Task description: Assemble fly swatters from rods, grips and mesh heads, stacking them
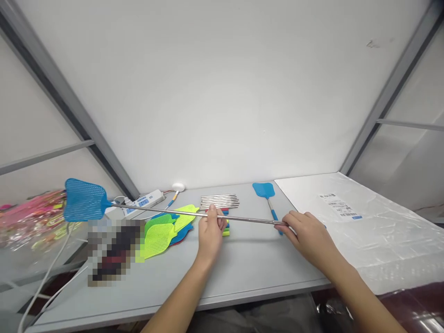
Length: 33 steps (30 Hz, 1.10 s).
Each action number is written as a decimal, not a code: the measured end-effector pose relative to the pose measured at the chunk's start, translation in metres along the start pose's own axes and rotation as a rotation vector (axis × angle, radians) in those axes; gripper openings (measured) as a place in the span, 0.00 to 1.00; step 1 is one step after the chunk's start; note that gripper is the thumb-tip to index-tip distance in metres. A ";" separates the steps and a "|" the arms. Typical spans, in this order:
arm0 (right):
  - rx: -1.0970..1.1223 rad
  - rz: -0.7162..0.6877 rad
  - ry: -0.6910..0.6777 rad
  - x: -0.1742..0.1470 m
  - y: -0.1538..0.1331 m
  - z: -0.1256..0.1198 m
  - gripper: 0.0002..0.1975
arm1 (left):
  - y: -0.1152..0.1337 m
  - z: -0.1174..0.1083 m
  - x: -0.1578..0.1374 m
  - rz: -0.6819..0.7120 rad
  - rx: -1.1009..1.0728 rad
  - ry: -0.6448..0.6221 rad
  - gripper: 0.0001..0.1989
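A blue fly swatter [85, 200] with a long, extended metal rod is held across the table, its mesh head at the far left. My left hand [210, 231] is closed around the middle of the rod. My right hand [301, 235] is closed at the rod's right end, mostly covering the handle there. Beyond my right hand lies another blue fly swatter [263, 189] with a short rod. Behind my left hand are several metal rods [219, 201] in a row and coloured handles [226, 230], partly hidden. Green, yellow and blue swatter heads [157, 238] are piled to the left.
A white power strip [145, 201] stands at the back left, with a cable hanging over the table's left side. Plastic-bagged colourful items [33, 215] are at far left. A white labelled plastic package [367, 231] covers the table's right. A white wall [236, 92] rises behind.
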State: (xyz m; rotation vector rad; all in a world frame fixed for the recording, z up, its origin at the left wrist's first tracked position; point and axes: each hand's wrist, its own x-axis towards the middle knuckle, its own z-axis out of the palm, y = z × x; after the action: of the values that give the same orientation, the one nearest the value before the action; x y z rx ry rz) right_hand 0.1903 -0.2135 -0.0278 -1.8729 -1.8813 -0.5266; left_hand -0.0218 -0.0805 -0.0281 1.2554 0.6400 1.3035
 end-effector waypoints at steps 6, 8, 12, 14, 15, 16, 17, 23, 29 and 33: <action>-0.064 -0.087 0.020 -0.020 0.031 0.001 0.18 | 0.020 -0.024 0.010 0.188 -0.007 0.222 0.24; -0.065 -0.100 0.013 -0.025 0.043 0.001 0.18 | 0.026 -0.032 0.014 0.189 -0.026 0.236 0.24; -0.082 -0.103 -0.002 -0.033 0.061 0.001 0.18 | 0.033 -0.041 0.020 0.201 -0.049 0.240 0.24; -0.096 -0.101 -0.017 -0.035 0.067 0.000 0.17 | 0.034 -0.043 0.020 0.217 -0.040 0.243 0.24; -0.102 -0.098 -0.028 -0.036 0.069 -0.001 0.17 | 0.034 -0.044 0.020 0.221 -0.036 0.241 0.24; -0.108 -0.092 -0.036 -0.038 0.071 -0.002 0.17 | 0.034 -0.044 0.020 0.224 -0.035 0.240 0.24; -0.112 -0.085 -0.041 -0.038 0.073 -0.003 0.18 | 0.033 -0.043 0.020 0.225 -0.038 0.243 0.24; -0.066 -0.027 0.002 -0.036 0.074 0.004 0.14 | 0.030 -0.047 0.028 0.181 -0.075 0.269 0.24; -0.064 0.097 0.220 -0.018 0.048 0.028 0.12 | 0.023 -0.051 0.035 0.166 -0.172 0.349 0.23; 0.024 0.056 0.239 0.008 0.012 0.040 0.09 | 0.008 -0.038 0.028 0.055 -0.202 0.324 0.23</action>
State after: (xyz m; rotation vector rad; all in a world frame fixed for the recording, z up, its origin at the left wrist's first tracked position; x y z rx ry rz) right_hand 0.2006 -0.1847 -0.0569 -1.7558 -1.6683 -0.6745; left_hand -0.0523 -0.0444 -0.0237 0.9108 0.6841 1.5938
